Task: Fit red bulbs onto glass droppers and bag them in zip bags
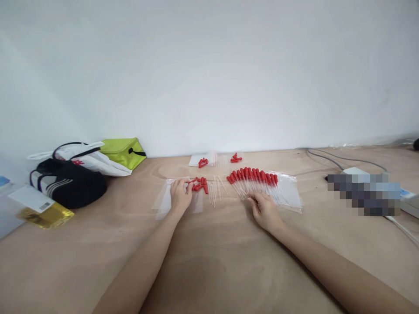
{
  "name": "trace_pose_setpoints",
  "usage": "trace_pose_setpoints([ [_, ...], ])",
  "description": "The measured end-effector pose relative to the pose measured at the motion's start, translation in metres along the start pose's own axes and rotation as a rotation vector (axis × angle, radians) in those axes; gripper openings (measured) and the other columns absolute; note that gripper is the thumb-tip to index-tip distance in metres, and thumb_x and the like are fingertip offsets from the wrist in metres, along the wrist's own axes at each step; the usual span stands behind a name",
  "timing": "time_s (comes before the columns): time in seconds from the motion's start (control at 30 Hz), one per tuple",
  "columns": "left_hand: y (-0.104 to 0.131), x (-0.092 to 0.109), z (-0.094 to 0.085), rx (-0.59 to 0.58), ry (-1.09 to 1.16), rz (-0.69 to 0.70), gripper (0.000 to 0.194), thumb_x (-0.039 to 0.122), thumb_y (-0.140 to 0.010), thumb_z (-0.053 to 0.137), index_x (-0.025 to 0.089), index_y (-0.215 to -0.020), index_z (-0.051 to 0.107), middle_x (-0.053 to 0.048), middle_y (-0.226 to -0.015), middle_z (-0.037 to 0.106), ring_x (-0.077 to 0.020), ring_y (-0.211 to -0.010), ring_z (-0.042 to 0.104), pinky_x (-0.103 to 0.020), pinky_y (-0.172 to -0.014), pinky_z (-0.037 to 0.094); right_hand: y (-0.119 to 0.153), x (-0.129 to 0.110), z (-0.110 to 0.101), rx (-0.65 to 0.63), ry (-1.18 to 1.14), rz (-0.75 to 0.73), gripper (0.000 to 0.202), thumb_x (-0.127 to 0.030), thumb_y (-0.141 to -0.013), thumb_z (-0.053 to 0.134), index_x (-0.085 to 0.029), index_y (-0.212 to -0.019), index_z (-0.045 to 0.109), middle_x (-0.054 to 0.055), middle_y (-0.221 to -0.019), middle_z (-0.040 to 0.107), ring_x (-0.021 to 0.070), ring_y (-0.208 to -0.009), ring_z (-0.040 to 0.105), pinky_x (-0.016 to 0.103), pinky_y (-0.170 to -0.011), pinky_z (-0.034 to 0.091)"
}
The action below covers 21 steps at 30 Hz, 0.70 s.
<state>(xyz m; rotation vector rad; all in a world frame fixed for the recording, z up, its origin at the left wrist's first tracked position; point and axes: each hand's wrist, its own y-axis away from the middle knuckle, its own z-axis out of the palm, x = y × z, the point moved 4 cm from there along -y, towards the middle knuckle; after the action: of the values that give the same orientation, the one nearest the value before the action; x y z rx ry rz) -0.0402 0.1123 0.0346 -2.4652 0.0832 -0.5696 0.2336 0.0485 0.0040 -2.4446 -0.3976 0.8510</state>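
Note:
My left hand (181,195) is at the left, thumb and fingers closing on a red rubber bulb at the edge of a small pile of red rubber bulbs (204,185). Beneath that hand lie clear plastic bags (166,203). Just right of the pile, several thin clear tubes (214,192) rest side by side. A fanned row of droppers with red bulbs (253,175) spreads out further right, partly over another clear bag (291,192). My right hand (266,211) is at the lower ends of this row, its fingers pinched on a dropper's clear tube; the fingertips partly hide the grip.
Behind are more red bulbs (203,162) and a second small heap (235,158) on clear bags near the wall. At left stand a black cap (72,187), a white bag (108,162), a green bag (122,152) and a golden packet (49,216). Cables (327,155) run at right.

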Motion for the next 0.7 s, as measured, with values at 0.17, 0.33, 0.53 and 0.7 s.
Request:
trace_pose_setpoints([
  [0.17,0.038,0.032,-0.013,-0.151,0.309,0.207,0.012,0.023,-0.081,0.045,0.017,-0.086,0.054,-0.005,-0.086,0.058,-0.0169,-0.079,0.053,-0.029,-0.07,0.044,0.003,0.003,-0.003,0.007,-0.076,-0.022,0.023,-0.019,-0.082,0.036,-0.017,-0.09,0.057,0.007,-0.078,0.061,0.0181,-0.074,0.056,0.03,-0.068,0.043],
  [0.33,0.073,0.064,-0.012,-0.491,0.389,0.338,0.011,0.018,-0.08,0.046,0.019,-0.086,0.055,-0.003,-0.083,0.058,-0.016,-0.08,0.053,-0.031,-0.074,0.045,0.002,0.002,0.002,-0.039,-0.099,-0.051,0.019,-0.018,-0.082,0.036,-0.018,-0.085,0.055,0.007,-0.08,0.061,0.0184,-0.075,0.056,0.031,-0.068,0.043],
  [0.53,0.073,0.066,-0.005,-0.436,0.304,0.385,0.025,0.024,-0.074,0.058,0.021,-0.099,0.061,-0.009,-0.107,0.05,-0.0237,-0.102,0.046,-0.041,-0.087,0.04,0.003,-0.01,0.003,-0.089,-0.098,-0.141,0.032,-0.009,-0.079,0.034,-0.018,-0.101,0.055,0.008,-0.089,0.061,0.0182,-0.081,0.056,0.033,-0.071,0.042],
  [0.7,0.073,0.072,0.0,-0.407,0.307,0.415,0.014,0.021,-0.082,0.05,0.02,-0.083,0.064,-0.006,-0.096,0.055,-0.0201,-0.094,0.049,-0.037,-0.083,0.041,0.006,-0.023,0.003,-0.164,-0.129,-0.212,0.031,-0.006,-0.079,0.035,-0.019,-0.099,0.056,0.007,-0.091,0.061,0.0166,-0.083,0.055,0.033,-0.073,0.041],
])
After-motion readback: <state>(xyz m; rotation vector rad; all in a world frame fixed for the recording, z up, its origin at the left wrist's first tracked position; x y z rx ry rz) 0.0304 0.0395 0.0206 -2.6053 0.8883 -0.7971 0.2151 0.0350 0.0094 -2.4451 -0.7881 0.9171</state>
